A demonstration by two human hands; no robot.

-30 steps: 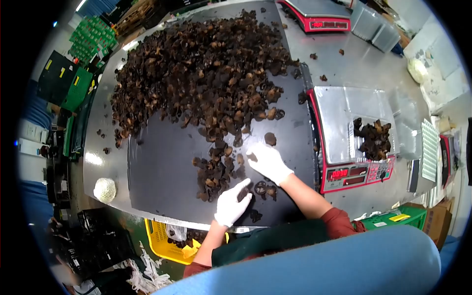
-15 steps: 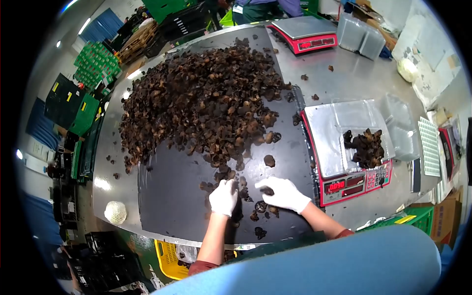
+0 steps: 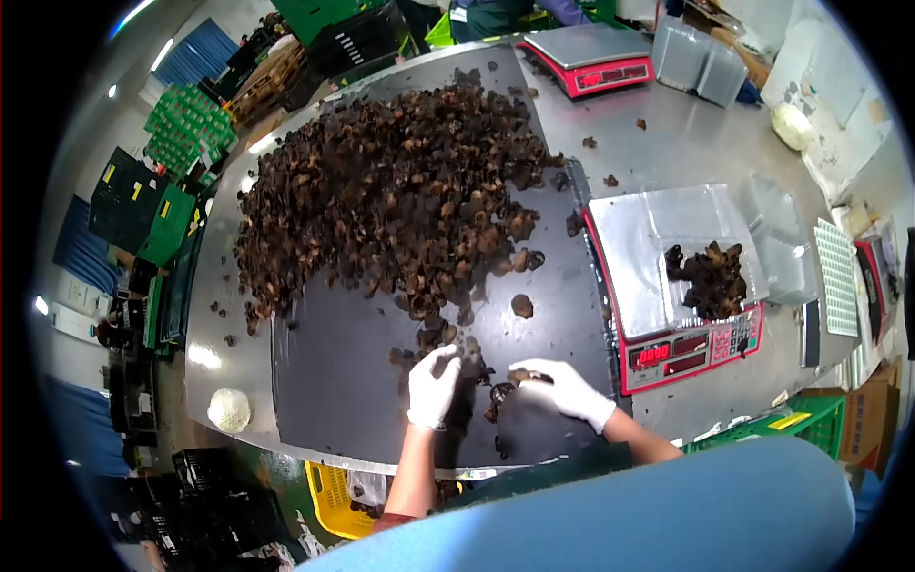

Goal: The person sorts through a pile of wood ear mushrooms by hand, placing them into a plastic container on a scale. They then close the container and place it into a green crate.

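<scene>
Dark brown fungus pieces form a wide heap (image 3: pixel 381 181) on the dark mat (image 3: pixel 334 391). My left hand (image 3: pixel 435 386), white-gloved, is at the near end of the heap, beside a few loose pieces; its fingers are bent and whether they hold anything is unclear. To its right, my right hand (image 3: pixel 564 389), also gloved, has a brown piece (image 3: pixel 519 377) at its fingertips. Small dark scraps (image 3: pixel 496 400) lie between the hands. On the red scale (image 3: pixel 653 367), a clear tray holds a clump of fungus (image 3: pixel 715 281).
A second red scale (image 3: pixel 591 57) stands at the far edge, near stacked clear containers (image 3: pixel 699 65). A white netted bundle (image 3: pixel 229 410) lies at the left. A yellow crate (image 3: pixel 334 500) sits below the near edge. Part of another person (image 3: pixel 496 19) shows at the top.
My right hand has moved slightly right, and a brown piece now shows at its fingertips. My left hand has shifted little, with its fingers a bit more spread.
</scene>
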